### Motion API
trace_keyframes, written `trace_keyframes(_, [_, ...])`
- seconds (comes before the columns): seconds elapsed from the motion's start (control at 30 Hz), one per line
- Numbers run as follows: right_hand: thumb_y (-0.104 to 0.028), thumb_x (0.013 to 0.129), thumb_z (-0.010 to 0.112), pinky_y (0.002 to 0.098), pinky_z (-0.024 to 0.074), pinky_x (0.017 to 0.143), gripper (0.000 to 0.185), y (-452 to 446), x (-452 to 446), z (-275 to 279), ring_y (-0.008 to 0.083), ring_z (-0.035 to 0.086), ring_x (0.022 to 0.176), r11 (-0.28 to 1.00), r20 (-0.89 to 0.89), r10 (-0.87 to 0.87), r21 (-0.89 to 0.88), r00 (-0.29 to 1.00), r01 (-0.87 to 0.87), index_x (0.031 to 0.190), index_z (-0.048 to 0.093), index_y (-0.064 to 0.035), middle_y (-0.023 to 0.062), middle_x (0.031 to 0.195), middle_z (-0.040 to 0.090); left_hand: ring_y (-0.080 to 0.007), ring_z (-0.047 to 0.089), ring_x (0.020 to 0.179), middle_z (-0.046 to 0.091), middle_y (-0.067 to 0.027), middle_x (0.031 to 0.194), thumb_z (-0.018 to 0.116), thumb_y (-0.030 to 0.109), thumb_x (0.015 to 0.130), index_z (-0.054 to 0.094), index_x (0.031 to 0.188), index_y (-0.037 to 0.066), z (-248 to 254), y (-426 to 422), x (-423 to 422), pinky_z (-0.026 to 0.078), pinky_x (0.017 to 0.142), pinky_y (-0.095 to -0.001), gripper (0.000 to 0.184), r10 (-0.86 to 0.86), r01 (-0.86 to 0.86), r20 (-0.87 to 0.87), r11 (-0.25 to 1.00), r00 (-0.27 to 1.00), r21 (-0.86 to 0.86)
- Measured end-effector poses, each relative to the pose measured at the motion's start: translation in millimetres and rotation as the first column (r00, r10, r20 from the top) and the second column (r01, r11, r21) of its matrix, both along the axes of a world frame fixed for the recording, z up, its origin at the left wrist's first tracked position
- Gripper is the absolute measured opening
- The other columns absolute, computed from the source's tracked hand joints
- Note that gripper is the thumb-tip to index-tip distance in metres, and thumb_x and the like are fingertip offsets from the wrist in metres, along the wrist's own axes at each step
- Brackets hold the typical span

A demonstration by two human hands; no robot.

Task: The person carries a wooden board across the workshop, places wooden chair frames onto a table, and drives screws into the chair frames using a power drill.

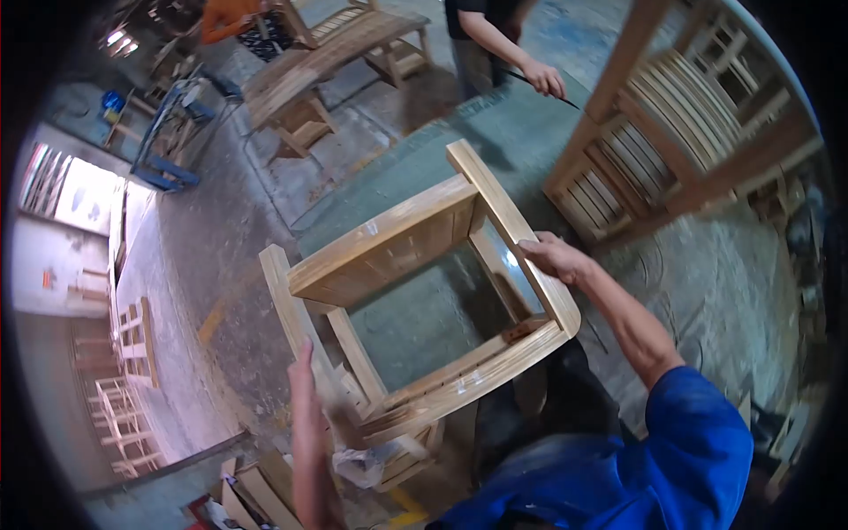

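Note:
A bare wooden armchair frame [384, 231] is held in front of me, tilted over a grey-green surface [367, 190]. At the chair's right armrest, my right hand [558, 258] grips the rail, thumb and fingers pressed around it. My left hand [305, 384] is against the opposite armrest, thumb pointing up along its outer side; its other fingers are mostly hidden behind the wood. Between the two arms the seat opening is bare, with a slatted panel at the far side and a curved rail nearest me. Whether the frame's underside touches anything cannot be seen.
Across the surface, a co-worker's hand [545, 79] holds a thin dark tool. Slatted wooden furniture [636, 159] stands at the right. A wooden table [327, 57] and another person in an orange top [234, 19] are at the back. Scrap boards [252, 495] lie at lower left.

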State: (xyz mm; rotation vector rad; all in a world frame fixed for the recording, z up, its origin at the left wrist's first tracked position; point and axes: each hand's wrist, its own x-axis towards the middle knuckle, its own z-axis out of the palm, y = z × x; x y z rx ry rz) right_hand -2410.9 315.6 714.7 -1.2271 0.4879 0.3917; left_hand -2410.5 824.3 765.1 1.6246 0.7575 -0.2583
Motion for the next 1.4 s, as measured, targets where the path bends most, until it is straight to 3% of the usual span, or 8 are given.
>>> trace_keyframes(0.2, [-0.031, 0.082, 0.057, 0.0391, 0.0552, 0.065, 0.053, -6.2, -85.2, 59.5, 0.0312, 0.063, 0.072, 0.839, -0.232, -0.040, 0.521, 0.972, 0.158, 0.123, 0.044, 0.0006, 0.0234, 0.087, 0.060, -0.0180, 0.062, 0.082, 0.065, -0.0070, 0.094, 0.053, 0.053, 0.087, 0.061, 0.113, 0.004, 96.9, -5.3, 16.4, 0.050, 0.076, -0.0322, 0.056, -0.226, 0.169, -0.219, 0.953, 0.949, -0.252])
trace_keyframes(0.37, [-0.021, 0.084, 0.053, 0.0360, 0.0551, 0.067, 0.041, -1.7, -67.0, 34.8, 0.0250, 0.064, 0.071, 0.852, -0.348, 0.009, 0.493, 0.938, 0.174, 0.114, 0.048, 0.0060, 0.0165, 0.083, 0.061, -0.0243, 0.062, 0.099, 0.063, -0.0155, 0.110, 0.042, 0.064, 0.087, 0.055, 0.121, -0.001, 63.2, 4.6, 65.8, 0.049, 0.086, -0.0373, 0.075, -0.298, 0.158, -0.141, 0.784, 0.944, -0.600])
trace_keyframes(0.6, [-0.019, 0.092, 0.045, 0.0456, 0.0531, 0.085, 0.030, -15.0, -20.7, -29.7, 0.0316, 0.065, 0.088, 0.535, -0.300, -0.194, 0.766, 0.934, 0.357, 0.102, 0.062, 0.0040, 0.0230, 0.103, 0.064, -0.0272, 0.058, 0.108, 0.060, -0.0170, 0.117, 0.040, 0.063, 0.089, 0.053, 0.123, -0.005, 40.3, -35.3, 123.5, 0.043, 0.096, -0.0369, 0.077, -0.339, 0.348, 0.095, 0.845, 0.936, -0.405])
trace_keyframes(0.67, [-0.038, 0.095, 0.044, 0.0497, 0.0486, 0.090, 0.047, -20.0, -25.7, -26.4, 0.0332, 0.062, 0.098, 0.693, -0.296, -0.344, 0.560, 0.891, 0.454, 0.116, 0.056, 0.0021, 0.0216, 0.112, 0.061, -0.0307, 0.056, 0.112, 0.057, -0.0203, 0.122, 0.043, 0.059, 0.089, 0.049, 0.126, -0.005, 9.3, -41.8, 129.7, 0.042, 0.097, -0.0381, 0.074, -0.655, 0.592, 0.053, 0.711, 0.753, 0.378])
trace_keyframes(0.8, [-0.062, 0.089, 0.038, 0.0503, 0.0364, 0.100, 0.069, -6.8, -78.0, 12.5, 0.0299, 0.049, 0.118, 0.864, -0.275, -0.276, 0.349, 0.921, 0.363, 0.131, 0.048, -0.0085, 0.0130, 0.131, 0.050, -0.0392, 0.046, 0.122, 0.049, -0.0272, 0.130, 0.048, 0.060, 0.086, 0.038, 0.136, -0.003, 10.6, -62.7, 107.5, 0.035, 0.103, -0.0419, 0.082, -0.618, 0.342, 0.046, 0.493, 0.785, 0.800])
trace_keyframes(1.2, [-0.054, 0.096, 0.032, 0.0337, 0.0335, 0.103, 0.064, 46.3, -171.4, 11.2, 0.0202, 0.047, 0.121, 0.928, -0.033, -0.270, 0.256, 0.962, 0.269, 0.135, 0.043, -0.0032, 0.0083, 0.133, 0.049, -0.0386, 0.039, 0.128, 0.044, -0.0267, 0.134, 0.042, 0.066, 0.084, 0.042, 0.136, 0.001, 23.5, -55.4, 38.4, 0.031, 0.105, -0.0447, 0.084, -0.444, 0.291, -0.077, 0.437, 0.893, 0.851])
trace_keyframes(1.3, [-0.048, 0.097, 0.036, 0.0348, 0.0331, 0.104, 0.060, 53.9, -179.1, 28.2, 0.0267, 0.045, 0.122, 0.919, 0.138, -0.332, -0.173, 0.933, 0.353, 0.131, 0.045, 0.0006, 0.0149, 0.131, 0.049, -0.0383, 0.033, 0.132, 0.039, -0.0254, 0.139, 0.041, 0.067, 0.084, 0.038, 0.138, 0.002, 15.5, -71.8, 16.4, 0.029, 0.105, -0.0488, 0.085, -0.455, 0.087, 0.063, 0.302, 0.888, 0.949])
trace_keyframes(1.4, [-0.041, 0.095, 0.041, 0.0434, 0.0335, 0.103, 0.053, 56.1, -187.1, 66.8, 0.0330, 0.044, 0.123, 0.496, 0.670, -0.035, -0.632, 0.741, 0.595, 0.126, 0.049, 0.0007, 0.0192, 0.132, 0.048, -0.0373, 0.021, 0.138, 0.025, -0.0223, 0.148, 0.041, 0.067, 0.085, 0.029, 0.143, 0.004, -5.4, -80.0, 4.1, 0.024, 0.106, -0.0559, 0.087, -0.723, -0.111, 0.088, 0.017, 0.685, 0.994])
